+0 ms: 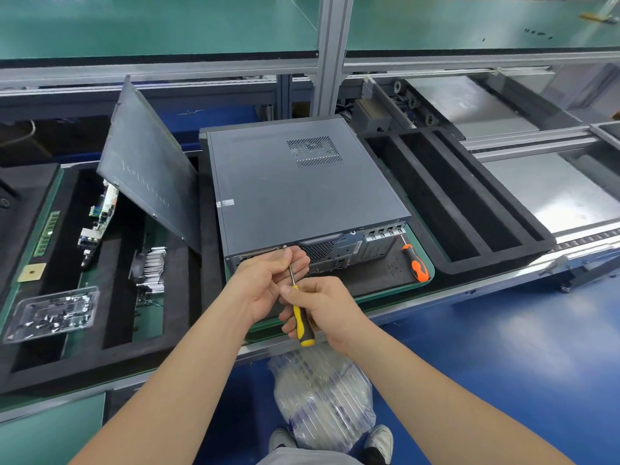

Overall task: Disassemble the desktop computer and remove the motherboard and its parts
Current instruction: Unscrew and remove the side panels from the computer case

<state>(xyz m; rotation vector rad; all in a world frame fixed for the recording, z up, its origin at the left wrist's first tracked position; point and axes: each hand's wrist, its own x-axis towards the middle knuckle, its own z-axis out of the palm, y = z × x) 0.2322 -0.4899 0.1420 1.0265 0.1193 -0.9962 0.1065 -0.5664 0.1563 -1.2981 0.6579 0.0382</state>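
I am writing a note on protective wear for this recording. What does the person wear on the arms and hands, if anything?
Nothing shows on them. The left hand and the right hand have no gloves and no rings that I can see. The left forearm and the right forearm are bare to the picture's edge: no sleeves, watch or wrist strap.

Yellow screwdriver [303, 325] at computer [302, 189] rear

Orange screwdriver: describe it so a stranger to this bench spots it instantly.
Find the grey computer case lying mid-bench on a green-edged mat. On that mat, off the case's near right corner, lies the orange screwdriver. Unlike the yellow screwdriver in the right hand, it lies loose, handle orange and black.
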